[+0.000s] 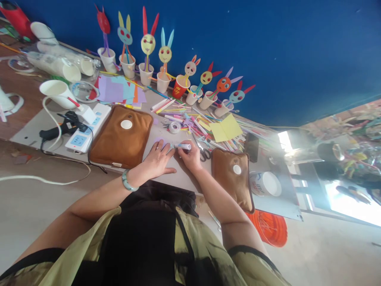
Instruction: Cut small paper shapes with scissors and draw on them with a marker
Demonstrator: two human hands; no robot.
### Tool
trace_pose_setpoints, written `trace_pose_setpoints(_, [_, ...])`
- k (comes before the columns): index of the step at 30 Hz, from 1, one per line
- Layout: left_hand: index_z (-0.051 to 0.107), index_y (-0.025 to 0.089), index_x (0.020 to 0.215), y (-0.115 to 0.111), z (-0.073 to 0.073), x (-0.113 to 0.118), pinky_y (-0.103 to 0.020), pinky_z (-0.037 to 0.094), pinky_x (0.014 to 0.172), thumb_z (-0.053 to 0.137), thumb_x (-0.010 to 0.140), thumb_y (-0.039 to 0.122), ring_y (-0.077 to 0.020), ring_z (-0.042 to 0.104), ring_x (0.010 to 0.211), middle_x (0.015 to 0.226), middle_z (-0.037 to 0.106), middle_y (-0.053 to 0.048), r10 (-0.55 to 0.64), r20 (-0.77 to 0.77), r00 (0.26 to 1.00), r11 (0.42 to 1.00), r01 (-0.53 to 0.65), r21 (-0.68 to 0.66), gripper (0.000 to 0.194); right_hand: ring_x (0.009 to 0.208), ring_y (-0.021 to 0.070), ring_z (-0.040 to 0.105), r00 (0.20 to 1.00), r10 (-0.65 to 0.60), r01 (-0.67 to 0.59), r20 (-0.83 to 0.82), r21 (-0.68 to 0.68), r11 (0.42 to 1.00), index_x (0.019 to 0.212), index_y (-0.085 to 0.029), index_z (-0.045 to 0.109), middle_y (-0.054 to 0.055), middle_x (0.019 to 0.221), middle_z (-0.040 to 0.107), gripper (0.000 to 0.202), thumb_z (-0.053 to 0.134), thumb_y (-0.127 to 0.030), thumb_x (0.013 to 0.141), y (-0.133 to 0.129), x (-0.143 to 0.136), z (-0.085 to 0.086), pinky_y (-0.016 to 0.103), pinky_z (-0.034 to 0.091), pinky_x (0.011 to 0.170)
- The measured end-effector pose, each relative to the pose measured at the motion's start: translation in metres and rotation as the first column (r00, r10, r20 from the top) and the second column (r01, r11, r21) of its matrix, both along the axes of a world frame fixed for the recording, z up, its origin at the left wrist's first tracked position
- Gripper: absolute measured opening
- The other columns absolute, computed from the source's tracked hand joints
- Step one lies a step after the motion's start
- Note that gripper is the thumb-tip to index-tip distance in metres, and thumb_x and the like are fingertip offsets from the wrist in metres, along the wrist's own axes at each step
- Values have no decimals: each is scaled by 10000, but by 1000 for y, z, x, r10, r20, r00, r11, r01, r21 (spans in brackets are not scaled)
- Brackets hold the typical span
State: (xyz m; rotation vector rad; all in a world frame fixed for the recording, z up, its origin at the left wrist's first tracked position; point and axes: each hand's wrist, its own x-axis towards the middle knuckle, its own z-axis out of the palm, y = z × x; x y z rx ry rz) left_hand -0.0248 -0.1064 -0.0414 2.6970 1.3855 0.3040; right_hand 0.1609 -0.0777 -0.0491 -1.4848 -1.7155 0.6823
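My right hand (190,156) is closed around a white marker pen (183,146), its tip end pointing left, low over the table. Beside it, my left hand (160,159) lies spread on the table, a ring on one finger and a pale bangle on the wrist. Light purple paper (160,140) shows just past the left fingertips; how much lies under the hand is hidden. Black-handled scissors (204,153) rest right of my right hand. A roll of clear tape (174,127) sits beyond both hands, near scattered pens and paper strips.
Several paper cups with rabbit-faced figures (148,44) line the blue wall. Brown hot-water bags (121,137) (233,178) flank my hands. At left are a power strip (89,129) and a black glue gun (64,125); at right, a white tub (269,184) and an orange basket (269,228).
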Motion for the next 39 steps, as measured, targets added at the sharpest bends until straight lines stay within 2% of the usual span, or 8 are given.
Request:
trace_pose_setpoints(7, [551,118,1365,-1,1,0,-555,271,1125,649,779,673,-455,391,1317,1359,507,-213,5,3,1000,1000,-5,-4,813,608,150,565,987,-118,119,-107,0,993,895,-199,605,4,721,649,218,602,-392,796,0,-1,4,290,494,631])
trace_pose_setpoints(13, [535,117,1375,0,-1,0,-558,268,1124,671,767,662,-452,391,1317,1343,513,-218,-1,28,1000,1000,2,-12,828,588,153,576,997,0,-5,-75,-69,998,901,-198,626,-1,693,645,221,624,-391,793,0,-1,4,293,498,618])
trace_pose_setpoints(17, [527,119,1381,0,0,0,-561,275,1119,666,774,657,-452,392,1320,1339,518,-216,-5,27,1000,1000,5,-16,822,624,158,585,999,33,-34,-29,-24,999,911,-198,636,2,708,645,210,639,-380,806,2,1,-1,297,497,655])
trace_pose_setpoints(23, [543,116,1369,-1,3,0,-554,286,1117,659,780,654,-453,400,1318,1346,517,-221,2,4,1000,1000,-2,-11,806,656,149,580,999,-4,7,-48,64,998,917,-196,637,17,782,668,191,641,-364,827,2,1,-4,289,489,664])
trace_pose_setpoints(27, [551,114,1366,-1,1,0,-556,291,1113,656,775,667,-458,408,1304,1340,520,-216,2,0,1000,1000,-2,7,816,594,137,554,992,-68,76,-102,75,994,908,-194,626,-4,712,647,201,632,-378,828,1,2,-4,275,472,604])
trace_pose_setpoints(29, [554,117,1366,-1,0,0,-558,292,1112,652,774,672,-458,411,1300,1341,519,-215,3,5,1000,1000,-3,13,817,570,136,549,993,-65,72,-99,73,995,901,-196,628,-14,681,640,184,637,-359,817,1,2,-5,277,469,594])
trace_pose_setpoints(35, [553,107,1363,0,-3,0,-563,303,1113,661,765,673,-465,420,1291,1339,524,-216,-8,12,1000,1000,8,25,830,682,176,620,999,49,-51,24,101,994,896,-202,664,18,768,703,167,675,-342,806,3,2,-4,330,493,745])
trace_pose_setpoints(39, [550,106,1366,-1,-4,0,-583,301,1117,691,759,637,-475,420,1299,1341,526,-224,5,18,1000,999,-6,43,819,773,194,651,996,50,-58,69,127,990,909,-205,669,38,849,731,161,667,-351,841,2,-1,-1,353,469,834])
